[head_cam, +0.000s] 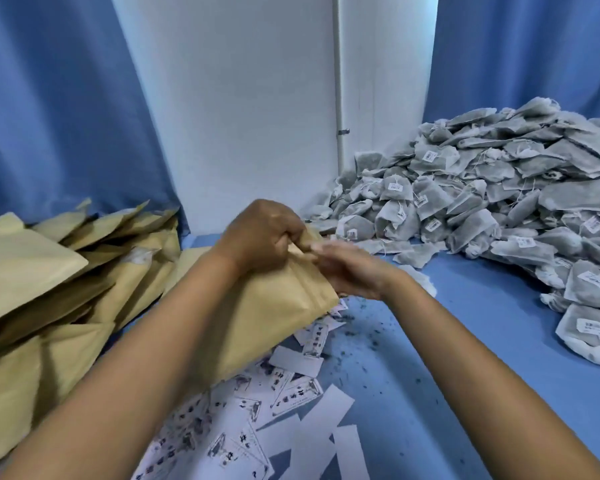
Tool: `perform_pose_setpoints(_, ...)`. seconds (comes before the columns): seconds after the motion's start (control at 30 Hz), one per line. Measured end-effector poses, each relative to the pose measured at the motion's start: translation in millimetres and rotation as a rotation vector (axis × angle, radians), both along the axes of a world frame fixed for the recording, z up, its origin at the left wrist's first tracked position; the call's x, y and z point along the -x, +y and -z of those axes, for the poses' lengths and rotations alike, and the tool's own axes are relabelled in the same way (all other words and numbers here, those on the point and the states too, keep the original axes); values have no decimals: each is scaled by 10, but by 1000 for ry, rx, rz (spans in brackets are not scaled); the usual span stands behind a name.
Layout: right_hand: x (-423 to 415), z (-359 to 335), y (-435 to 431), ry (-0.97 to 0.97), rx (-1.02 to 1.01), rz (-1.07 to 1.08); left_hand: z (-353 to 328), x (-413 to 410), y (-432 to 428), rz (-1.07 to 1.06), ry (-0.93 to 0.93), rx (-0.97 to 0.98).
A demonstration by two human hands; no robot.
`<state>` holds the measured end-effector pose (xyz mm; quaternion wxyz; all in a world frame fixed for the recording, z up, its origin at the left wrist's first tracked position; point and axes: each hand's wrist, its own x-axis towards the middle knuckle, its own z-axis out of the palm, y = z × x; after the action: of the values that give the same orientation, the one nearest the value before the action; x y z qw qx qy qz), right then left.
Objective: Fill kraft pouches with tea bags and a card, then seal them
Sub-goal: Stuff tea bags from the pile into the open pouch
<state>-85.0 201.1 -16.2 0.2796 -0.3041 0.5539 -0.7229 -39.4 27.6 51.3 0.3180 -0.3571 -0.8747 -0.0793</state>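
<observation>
While left hand point(264, 233) pinches the top edge of a kraft pouch point(274, 306) held above the scattered cards point(291, 393), right hand point(347, 268) at the same edge, blurred, grip unclear. Looks like sealing or opening the mouth; contents unseen. Stack of pouches point(49, 289) to the left, filled or not cannot tell; large tea bag heap point(499, 202) on the right, so much left.

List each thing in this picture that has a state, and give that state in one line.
Left hand: grip pinching the pouch's top edge.
Right hand: blurred, fingers at the pouch's mouth.
Pouch: held up, tilted, above the cards.
Pouch stack: piled loosely at left.
Tea bags: heaped at right.
Cards: scattered flat.
</observation>
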Motion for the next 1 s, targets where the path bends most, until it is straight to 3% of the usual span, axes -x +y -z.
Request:
perform_pose_setpoints(0.03, 82, 23, 12, 50, 137, 179, -62, -62, -178, -49, 4, -26)
perform_pose_setpoints(0.07, 201, 124, 14, 176, 132, 407, -102, -127, -320, -89, -2, -34)
perform_pose_setpoints(0.1, 249, 218, 30, 320, -28, 583, -121, -188, -414, -121, -7, -14)
perform_pose_setpoints(0.17, 243, 591, -78, 565, -552, 489, -65, -255, -499, -167, -27, 64)
perform_pose_setpoints(0.23, 143, 988, -269, 597, -874, 196, 73, -249, -531, -191, -28, 84)
perform_pose_setpoints(0.33, 28, 1266, -570, 894, -987, 178, 282, -208, -512, -182, -24, 65)
perform_pose_setpoints(0.43, -25, 1286, -656, 884, -1032, 281, 414, -178, -441, -148, -58, 51)
perform_pose_setpoints(0.57, -116, 1319, -613, 748, -986, 196, 485, -142, -421, -134, -57, -10)
perform_pose_setpoints(0.73, -225, 1247, -607, 860, -954, 233, 508, -146, -365, -117, -34, -36)
perform_pose_setpoints(0.83, -248, 1087, -431, 661, -675, 339, 517, -142, -391, -126, -38, -36)
perform_pose_setpoints(0.93, -195, 838, -278, 202, -190, 819, 543, -128, -416, -140, -56, -27)
perform_pose_setpoints(0.97, -187, 727, -202, 162, -38, 965, 556, -127, -420, -145, -59, -29)
perform_pose_setpoints(1.0, -183, 614, -140, 260, 15, 1023, 565, -130, -420, -151, -56, -37)
